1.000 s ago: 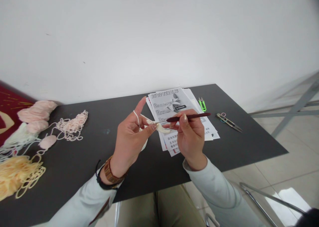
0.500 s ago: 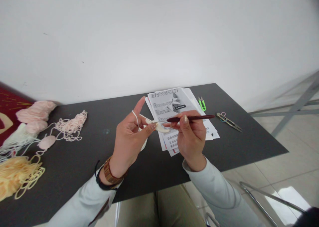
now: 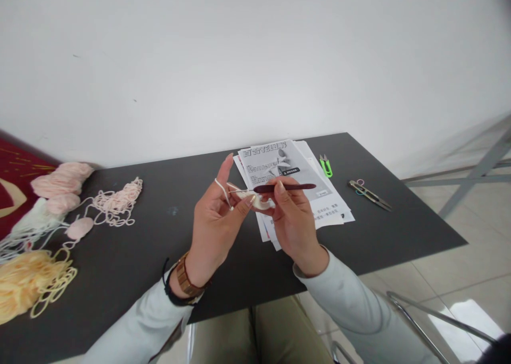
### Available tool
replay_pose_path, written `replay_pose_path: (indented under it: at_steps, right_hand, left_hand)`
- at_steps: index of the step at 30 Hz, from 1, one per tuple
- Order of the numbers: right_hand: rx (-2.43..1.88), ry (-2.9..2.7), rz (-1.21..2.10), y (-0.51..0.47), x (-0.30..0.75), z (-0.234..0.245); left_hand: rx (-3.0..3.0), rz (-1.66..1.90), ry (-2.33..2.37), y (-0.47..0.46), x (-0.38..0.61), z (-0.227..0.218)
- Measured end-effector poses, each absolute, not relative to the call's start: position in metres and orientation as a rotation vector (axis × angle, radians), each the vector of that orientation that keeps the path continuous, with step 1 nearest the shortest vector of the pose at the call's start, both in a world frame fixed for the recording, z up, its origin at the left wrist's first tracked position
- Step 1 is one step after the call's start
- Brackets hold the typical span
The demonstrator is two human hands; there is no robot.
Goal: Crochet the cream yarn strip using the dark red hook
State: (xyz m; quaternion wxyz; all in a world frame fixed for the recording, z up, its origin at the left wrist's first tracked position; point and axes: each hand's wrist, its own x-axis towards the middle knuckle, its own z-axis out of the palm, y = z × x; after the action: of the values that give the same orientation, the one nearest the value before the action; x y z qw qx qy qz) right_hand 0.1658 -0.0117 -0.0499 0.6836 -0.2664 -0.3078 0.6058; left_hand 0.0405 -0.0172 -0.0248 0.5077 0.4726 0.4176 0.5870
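My left hand (image 3: 213,223) is raised above the dark table (image 3: 379,231), with white yarn (image 3: 222,189) looped over its index finger, and it pinches a small cream crochet piece (image 3: 259,203) between thumb and fingers. My right hand (image 3: 293,220) grips a dark red crochet hook (image 3: 284,187), held level with its tip at the crochet piece. Both hands are close together, just in front of a stack of printed instruction sheets (image 3: 295,167).
Pink yarn balls (image 3: 59,185), a loose pink tangle (image 3: 117,201) and a yellow yarn pile (image 3: 27,284) lie at the table's left. Green thread snips (image 3: 326,165) and metal snips (image 3: 369,194) lie right of the papers. A chair frame (image 3: 427,321) stands at lower right.
My right hand has slid the hook leftward, toward my left hand, so less of the handle sticks out to the right. The left hand keeps its hold.
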Motion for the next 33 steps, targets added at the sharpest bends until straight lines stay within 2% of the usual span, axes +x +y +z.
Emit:
replay_pose_path:
  at_steps: [12,25,33]
  right_hand:
    - [-0.56,-0.696,1.515,-0.009,0.168,-0.052]
    - [-0.56,-0.76,1.465,-0.007,0.176,-0.048]
    - [-0.52,-0.758,1.483,-0.009,0.177,-0.046]
  left_hand:
    - [1.29,1.461,1.112,-0.019,0.041,-0.026]
    - [1.355,1.146,0.926,-0.005,0.016,-0.008]
    - [1.386,1.119,0.83,-0.006,0.011,-0.005]
